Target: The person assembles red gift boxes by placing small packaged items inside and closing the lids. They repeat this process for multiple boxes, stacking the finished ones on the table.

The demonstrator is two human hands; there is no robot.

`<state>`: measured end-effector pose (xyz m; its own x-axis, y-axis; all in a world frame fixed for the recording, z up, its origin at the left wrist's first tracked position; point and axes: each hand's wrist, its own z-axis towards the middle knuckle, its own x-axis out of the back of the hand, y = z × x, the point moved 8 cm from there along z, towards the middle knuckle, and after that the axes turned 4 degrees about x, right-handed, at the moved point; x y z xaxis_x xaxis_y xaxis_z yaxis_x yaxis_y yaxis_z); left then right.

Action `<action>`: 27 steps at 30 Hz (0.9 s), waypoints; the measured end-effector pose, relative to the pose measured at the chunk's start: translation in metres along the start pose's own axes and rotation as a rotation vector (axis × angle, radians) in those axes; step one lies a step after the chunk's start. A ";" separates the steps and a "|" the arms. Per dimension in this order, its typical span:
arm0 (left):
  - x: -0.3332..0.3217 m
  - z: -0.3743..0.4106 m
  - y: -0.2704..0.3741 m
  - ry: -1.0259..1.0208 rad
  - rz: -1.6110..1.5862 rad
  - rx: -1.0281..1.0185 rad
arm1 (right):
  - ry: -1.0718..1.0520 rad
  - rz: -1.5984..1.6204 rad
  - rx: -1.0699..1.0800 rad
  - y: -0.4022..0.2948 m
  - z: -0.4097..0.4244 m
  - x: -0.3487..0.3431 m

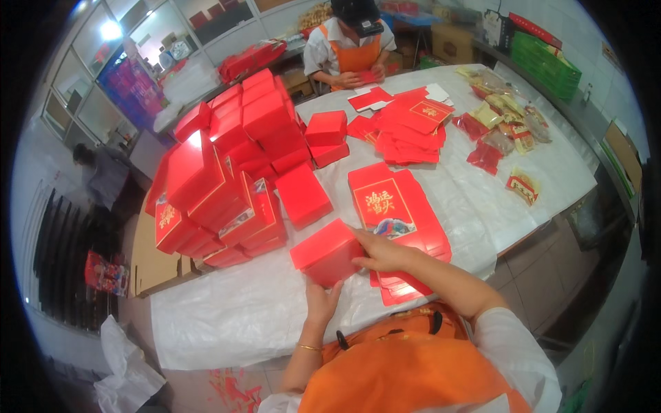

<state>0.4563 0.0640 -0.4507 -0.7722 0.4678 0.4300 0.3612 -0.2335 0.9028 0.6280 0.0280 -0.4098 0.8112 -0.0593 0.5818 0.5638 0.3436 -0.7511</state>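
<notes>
A red cardboard box (328, 251), folded into shape, is between my two hands above the near part of the table. My left hand (323, 302) supports its lower near side, and my right hand (379, 250) grips its right end. Beside my right forearm lies a stack of flat red carton blanks (403, 206) with gold characters and a printed picture. A single red box (303, 196) rests just beyond the held one. To the left, many formed red boxes (206, 180) are piled up.
White sheeting (217, 320) covers the table. More flat red cartons (413, 124) and wrapped snack packets (508, 116) lie at the far right. Across the table, a co-worker in an orange apron (356, 51) handles a small red piece. Another person (106, 173) is at far left.
</notes>
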 end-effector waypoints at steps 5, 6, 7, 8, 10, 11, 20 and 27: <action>0.012 -0.004 0.008 0.106 0.034 -0.222 | -0.082 0.136 -0.112 -0.002 0.008 0.001; 0.018 -0.005 0.021 0.163 -0.033 -0.244 | -0.086 0.163 -0.127 -0.004 0.009 0.005; 0.024 -0.003 0.029 0.177 -0.140 -0.249 | -0.095 0.155 -0.141 -0.006 0.009 0.006; 0.034 0.001 0.036 0.193 -0.245 -0.253 | -0.105 0.149 -0.155 -0.008 0.010 0.007; 0.044 0.011 0.040 0.163 -0.372 -0.264 | -0.092 0.184 -0.159 -0.009 0.009 0.004; 0.045 0.013 0.041 0.160 -0.333 -0.266 | -0.063 0.223 -0.144 -0.011 0.009 0.003; 0.043 0.023 0.057 0.206 -0.053 -0.419 | -0.114 -0.120 0.376 -0.087 0.073 0.038; 0.043 0.026 0.053 0.188 0.030 -0.421 | -0.461 -0.253 0.211 -0.112 0.096 0.019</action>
<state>0.4560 0.0941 -0.3837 -0.8602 0.3017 0.4112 0.1712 -0.5887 0.7900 0.5651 0.0784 -0.2843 0.4765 0.2348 0.8472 0.6499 0.5549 -0.5193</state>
